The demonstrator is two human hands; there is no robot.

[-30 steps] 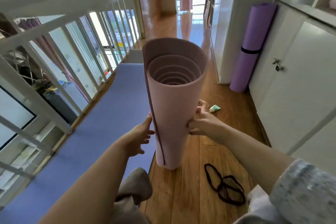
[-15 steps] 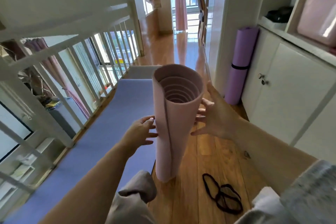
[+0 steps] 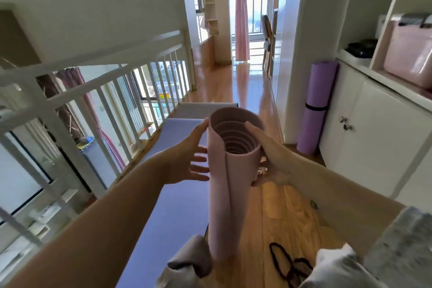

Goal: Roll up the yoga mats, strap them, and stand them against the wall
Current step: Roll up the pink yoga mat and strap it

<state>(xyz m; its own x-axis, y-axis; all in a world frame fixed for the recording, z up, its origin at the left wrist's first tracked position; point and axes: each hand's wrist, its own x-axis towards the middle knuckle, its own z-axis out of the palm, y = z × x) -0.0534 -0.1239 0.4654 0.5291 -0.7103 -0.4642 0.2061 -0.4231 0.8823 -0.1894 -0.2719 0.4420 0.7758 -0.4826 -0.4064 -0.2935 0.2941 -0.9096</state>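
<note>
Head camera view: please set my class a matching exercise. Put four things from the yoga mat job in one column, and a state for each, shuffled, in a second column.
Things
1. pink mat
2. purple mat
3. blue mat
4. black straps

States
A. lying loose on the wooden floor
B. rolled and strapped, leaning by the white cabinet
C. unrolled, spread flat
D. rolled, no strap, standing on end

Pairs: 1-D, 2-B, 3-C, 4-A

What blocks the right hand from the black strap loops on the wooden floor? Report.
Probably yes: the black strap loops lie on open floor, but the right hand, touching the upright pink rolled mat, must leave it first.
</note>
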